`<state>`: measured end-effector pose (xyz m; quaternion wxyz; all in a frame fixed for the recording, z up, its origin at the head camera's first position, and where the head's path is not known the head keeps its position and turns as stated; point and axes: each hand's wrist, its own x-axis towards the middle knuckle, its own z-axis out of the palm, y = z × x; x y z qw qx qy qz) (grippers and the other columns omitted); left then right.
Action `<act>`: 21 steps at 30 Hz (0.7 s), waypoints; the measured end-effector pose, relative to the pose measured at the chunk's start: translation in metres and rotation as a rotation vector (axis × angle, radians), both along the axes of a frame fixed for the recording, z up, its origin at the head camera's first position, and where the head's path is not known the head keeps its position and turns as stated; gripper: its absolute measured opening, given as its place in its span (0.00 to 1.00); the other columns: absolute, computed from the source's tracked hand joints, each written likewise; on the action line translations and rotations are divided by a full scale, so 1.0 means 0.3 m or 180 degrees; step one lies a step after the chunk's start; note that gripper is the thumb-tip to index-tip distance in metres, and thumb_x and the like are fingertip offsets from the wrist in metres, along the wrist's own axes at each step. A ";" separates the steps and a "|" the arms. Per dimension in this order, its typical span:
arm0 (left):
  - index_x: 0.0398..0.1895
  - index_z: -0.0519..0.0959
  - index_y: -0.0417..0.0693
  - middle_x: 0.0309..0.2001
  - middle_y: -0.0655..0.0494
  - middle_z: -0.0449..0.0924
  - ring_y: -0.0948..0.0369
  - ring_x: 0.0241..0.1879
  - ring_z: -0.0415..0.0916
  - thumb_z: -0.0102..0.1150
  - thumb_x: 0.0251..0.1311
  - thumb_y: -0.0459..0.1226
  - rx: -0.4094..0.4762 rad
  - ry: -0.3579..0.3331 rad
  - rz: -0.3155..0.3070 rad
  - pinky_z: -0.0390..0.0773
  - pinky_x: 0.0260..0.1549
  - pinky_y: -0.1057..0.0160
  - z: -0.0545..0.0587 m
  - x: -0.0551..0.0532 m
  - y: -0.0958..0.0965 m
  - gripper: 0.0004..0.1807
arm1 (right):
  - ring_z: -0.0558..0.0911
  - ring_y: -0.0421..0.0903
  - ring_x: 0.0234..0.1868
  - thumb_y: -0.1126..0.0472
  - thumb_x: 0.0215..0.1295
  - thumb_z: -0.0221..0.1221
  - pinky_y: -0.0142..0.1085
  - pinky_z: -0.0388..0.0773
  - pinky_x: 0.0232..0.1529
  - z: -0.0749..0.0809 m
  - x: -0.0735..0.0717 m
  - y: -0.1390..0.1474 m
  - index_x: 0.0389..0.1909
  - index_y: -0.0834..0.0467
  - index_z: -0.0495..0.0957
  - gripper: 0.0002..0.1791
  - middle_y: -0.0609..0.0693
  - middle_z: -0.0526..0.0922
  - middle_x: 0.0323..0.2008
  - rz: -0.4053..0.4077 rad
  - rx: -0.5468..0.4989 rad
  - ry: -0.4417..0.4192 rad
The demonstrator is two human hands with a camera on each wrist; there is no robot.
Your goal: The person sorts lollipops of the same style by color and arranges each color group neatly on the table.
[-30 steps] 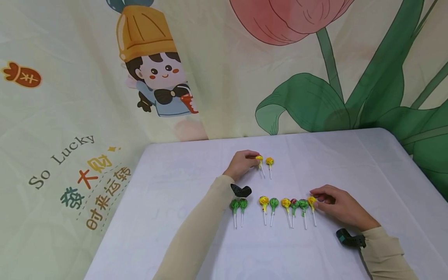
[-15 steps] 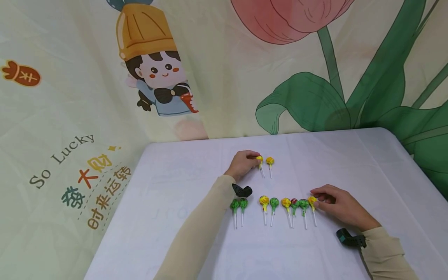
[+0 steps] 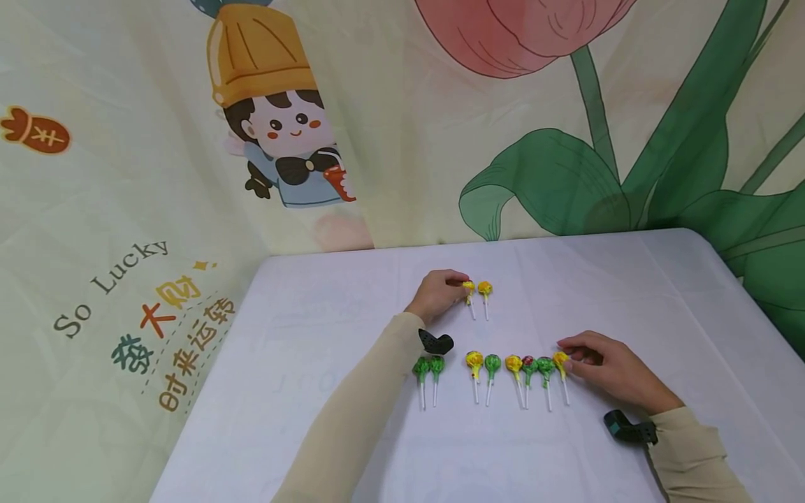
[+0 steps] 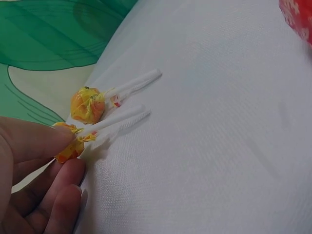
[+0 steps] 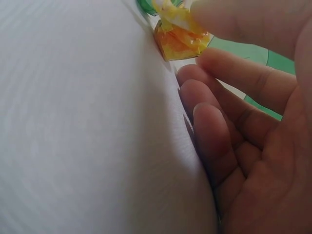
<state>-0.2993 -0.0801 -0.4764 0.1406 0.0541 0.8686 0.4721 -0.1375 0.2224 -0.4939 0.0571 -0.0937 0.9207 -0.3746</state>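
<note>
Toward the back of the table, my left hand (image 3: 437, 295) pinches a yellow lollipop (image 4: 69, 152) between thumb and fingers. Another yellow lollipop (image 3: 485, 288) lies just to its right, its white stick nearly parallel in the left wrist view. My right hand (image 3: 619, 370) holds a yellow lollipop (image 3: 561, 359) by thumb and forefinger at the right end of the front row; its wrapper (image 5: 180, 41) shows in the right wrist view. Touching or close beside it is a green lollipop (image 3: 545, 368). A green one with a red top (image 3: 528, 366) and a yellow one (image 3: 513, 365) follow leftward.
Further left in the row lie a yellow lollipop (image 3: 474, 360) and a green lollipop (image 3: 492, 364). A pair of green lollipops (image 3: 437, 365) sits near my left forearm. White cloth covers the table (image 3: 503, 454); a printed curtain (image 3: 402, 140) hangs behind it.
My left hand has edged slightly right with its yellow lollipop, narrowing the gap to the neighbouring one. The right hand and the front row look the same.
</note>
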 end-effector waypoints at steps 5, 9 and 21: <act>0.42 0.81 0.62 0.39 0.68 0.77 0.63 0.42 0.72 0.64 0.54 0.43 -0.0078 -0.0001 -0.0016 0.72 0.43 0.63 0.003 0.001 -0.001 0.11 | 0.72 0.43 0.38 0.45 0.59 0.60 0.32 0.71 0.36 -0.001 0.001 0.001 0.51 0.48 0.76 0.21 0.41 0.75 0.42 0.0026 0.0001 -0.0014; 0.41 0.81 0.63 0.39 0.67 0.77 0.63 0.42 0.72 0.64 0.54 0.44 -0.0097 0.0005 -0.0032 0.72 0.43 0.63 0.004 -0.001 -0.002 0.11 | 0.72 0.43 0.39 0.43 0.59 0.60 0.32 0.71 0.36 -0.006 -0.001 0.002 0.51 0.47 0.75 0.21 0.41 0.75 0.43 0.0021 0.0017 -0.0022; 0.40 0.81 0.63 0.37 0.65 0.77 0.62 0.40 0.72 0.65 0.53 0.46 -0.0180 0.0041 -0.0025 0.72 0.42 0.62 -0.012 -0.009 0.003 0.10 | 0.71 0.43 0.39 0.44 0.59 0.59 0.32 0.72 0.37 -0.012 -0.001 0.002 0.52 0.47 0.75 0.21 0.41 0.75 0.42 0.0028 0.0043 -0.0002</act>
